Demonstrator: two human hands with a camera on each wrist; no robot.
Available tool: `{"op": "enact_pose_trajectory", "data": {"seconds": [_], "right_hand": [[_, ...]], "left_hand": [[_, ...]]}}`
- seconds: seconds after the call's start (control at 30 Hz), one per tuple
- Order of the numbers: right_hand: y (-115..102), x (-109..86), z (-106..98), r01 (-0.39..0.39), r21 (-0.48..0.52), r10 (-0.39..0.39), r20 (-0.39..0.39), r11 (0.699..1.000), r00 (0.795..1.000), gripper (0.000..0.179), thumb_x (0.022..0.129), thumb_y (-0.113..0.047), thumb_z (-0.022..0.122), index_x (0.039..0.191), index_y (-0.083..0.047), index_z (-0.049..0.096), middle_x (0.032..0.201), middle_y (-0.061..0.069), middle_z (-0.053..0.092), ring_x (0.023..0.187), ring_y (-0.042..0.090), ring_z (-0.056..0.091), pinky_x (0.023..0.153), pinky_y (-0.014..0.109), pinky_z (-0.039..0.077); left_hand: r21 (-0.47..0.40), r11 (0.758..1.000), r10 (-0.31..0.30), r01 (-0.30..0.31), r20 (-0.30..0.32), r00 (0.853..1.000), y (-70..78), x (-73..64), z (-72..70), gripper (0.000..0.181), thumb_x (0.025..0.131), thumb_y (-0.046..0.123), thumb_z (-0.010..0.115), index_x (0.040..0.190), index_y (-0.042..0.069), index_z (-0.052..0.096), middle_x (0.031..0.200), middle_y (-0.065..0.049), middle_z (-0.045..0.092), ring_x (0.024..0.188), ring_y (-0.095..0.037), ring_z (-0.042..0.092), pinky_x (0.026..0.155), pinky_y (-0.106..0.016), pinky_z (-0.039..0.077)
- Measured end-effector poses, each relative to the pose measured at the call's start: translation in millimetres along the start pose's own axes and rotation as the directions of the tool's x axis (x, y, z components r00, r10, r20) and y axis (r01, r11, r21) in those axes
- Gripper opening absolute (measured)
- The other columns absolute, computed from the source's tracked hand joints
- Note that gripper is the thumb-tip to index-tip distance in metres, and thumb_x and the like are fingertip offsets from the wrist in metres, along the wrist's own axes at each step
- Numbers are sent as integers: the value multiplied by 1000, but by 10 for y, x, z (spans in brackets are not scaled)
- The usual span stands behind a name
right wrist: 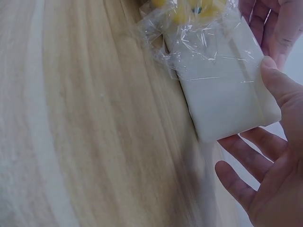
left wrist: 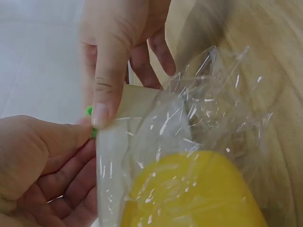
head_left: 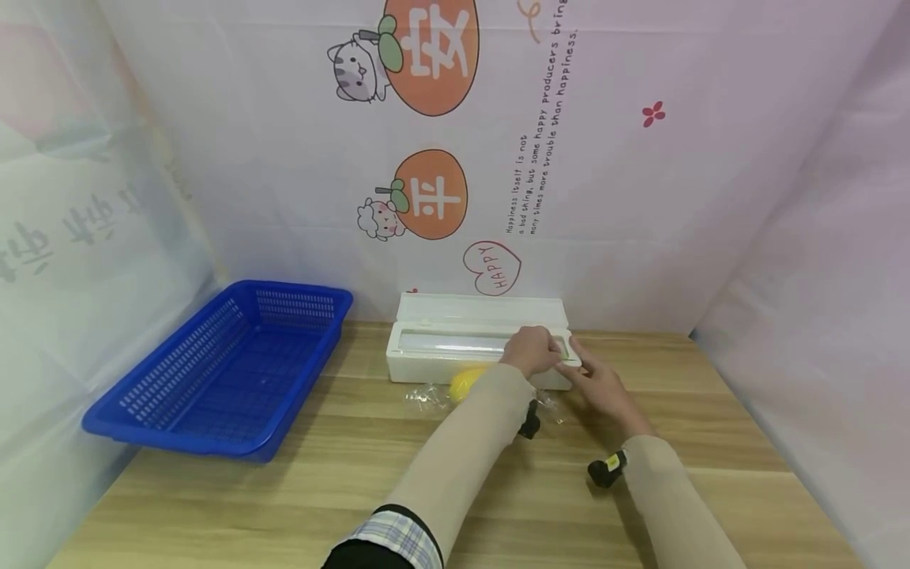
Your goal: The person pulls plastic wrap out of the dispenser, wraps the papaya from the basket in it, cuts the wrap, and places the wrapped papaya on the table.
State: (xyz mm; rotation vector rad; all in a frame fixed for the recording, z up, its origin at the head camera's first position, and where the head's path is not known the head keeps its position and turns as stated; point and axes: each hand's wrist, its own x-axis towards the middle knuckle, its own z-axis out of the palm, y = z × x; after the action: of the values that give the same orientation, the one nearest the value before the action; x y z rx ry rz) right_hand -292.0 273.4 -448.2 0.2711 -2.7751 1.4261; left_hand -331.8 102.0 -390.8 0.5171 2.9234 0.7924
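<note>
A long white box [head_left: 426, 370], which looks like a cling film dispenser, stands with its lid [head_left: 483, 308] raised. My left hand [head_left: 529, 350] is over its right part; the left wrist view shows thumb and fingers pinching a small green piece [left wrist: 93, 132] at the box edge. My right hand [head_left: 600, 387] grips the box's right end, thumb on the top edge and fingers beneath or behind. A rounded yellow object [left wrist: 199, 194] lies against the box front, covered by crinkled clear film [left wrist: 208, 94]. My left forearm partly hides it in the head view.
A blue plastic basket [head_left: 266, 438] with perforated sides stands on the left of the wooden table [head_left: 284, 514]. Behind the box hangs a white printed cloth [head_left: 626, 197], with more cloth at both sides. Black wrist cameras are strapped to both wrists.
</note>
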Motion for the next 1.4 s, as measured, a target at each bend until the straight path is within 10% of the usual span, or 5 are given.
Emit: {"op": "enact_pose_trajectory", "data": {"seconds": [0.17, 0.53, 0.83, 1.07, 1.4], "right_hand": [[24, 1, 2, -14, 19, 14, 4, 1000, 1000, 78, 99, -50, 58, 161, -24, 18, 152, 27, 38, 112, 35, 58, 87, 39, 51], [45, 20, 15, -33, 18, 34, -24, 999, 999, 78, 98, -52, 58, 161, -27, 18, 149, 29, 41, 110, 34, 57, 81, 33, 50], [36, 14, 16, -14, 47, 14, -4, 999, 1000, 78, 100, -48, 57, 161, -22, 16, 153, 30, 35, 113, 37, 56, 87, 39, 51], [60, 32, 19, -40, 43, 40, -5, 998, 999, 80, 98, -53, 58, 161, -27, 17, 154, 27, 35, 113, 36, 57, 86, 37, 52], [118, 55, 32, -33, 36, 33, -9, 999, 999, 79, 97, -54, 57, 161, -29, 17, 155, 26, 34, 110, 34, 59, 86, 38, 52]], "left_hand": [[-31, 999, 24, -23, 27, 999, -14, -72, -83, 17, 93, 25, 74, 107, 17, 78, 106, 5, 74, 94, -10, 66, 82, -23, 52], [124, 992, 12, -14, 20, 1000, -132, -58, -181, 11, 92, 29, 71, 95, 22, 80, 98, 10, 73, 80, -8, 62, 71, -25, 51], [46, 998, 38, -40, 44, 998, -238, -137, -263, 16, 92, 26, 72, 83, 15, 79, 68, 8, 62, 62, -8, 49, 60, -23, 44], [17, 999, 46, -47, 43, 998, -304, -136, -275, 16, 92, 28, 74, 104, 18, 80, 103, 8, 74, 82, -7, 62, 82, -25, 52], [-34, 999, 34, -33, 52, 998, -373, -173, -317, 18, 92, 30, 75, 106, 18, 79, 106, 6, 74, 94, -9, 64, 91, -28, 51]]}}
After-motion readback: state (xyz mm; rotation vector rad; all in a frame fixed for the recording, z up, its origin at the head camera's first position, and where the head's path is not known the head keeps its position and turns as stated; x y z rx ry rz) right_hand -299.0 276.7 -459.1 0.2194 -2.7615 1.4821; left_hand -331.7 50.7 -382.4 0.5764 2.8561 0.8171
